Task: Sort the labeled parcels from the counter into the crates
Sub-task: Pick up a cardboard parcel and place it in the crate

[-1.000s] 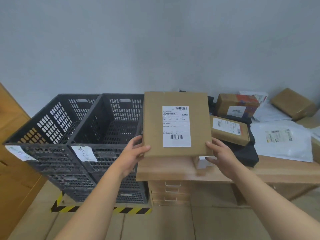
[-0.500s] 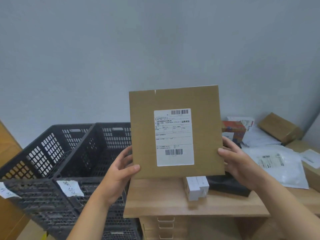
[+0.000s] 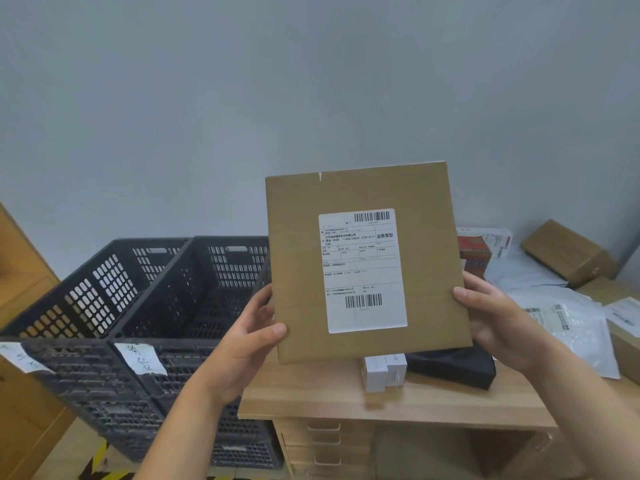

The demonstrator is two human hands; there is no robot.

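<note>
I hold a flat brown cardboard parcel (image 3: 298, 258) upright above the wooden counter (image 3: 339, 403), its white shipping label facing me. My left hand (image 3: 252, 337) grips its lower left edge, thumb on the front. My right hand (image 3: 491, 317) grips the right edge the same way. Two dark plastic crates stand side by side to the left: the nearer crate (image 3: 194, 306) and the far-left crate (image 3: 86, 292), each with a handwritten paper tag on its front wall.
On the counter lie a small white box (image 3: 382, 372), a black packet (image 3: 457, 365), white poly mailers (image 3: 568, 323), a red-printed box (image 3: 474, 254) and a brown box (image 3: 568, 254). Drawers sit under the counter. Black-yellow tape marks the floor by the crates.
The parcel rose from just above the counter and came closer to my face, staying upright with the label toward me. Both hands kept their grip on its sides.
</note>
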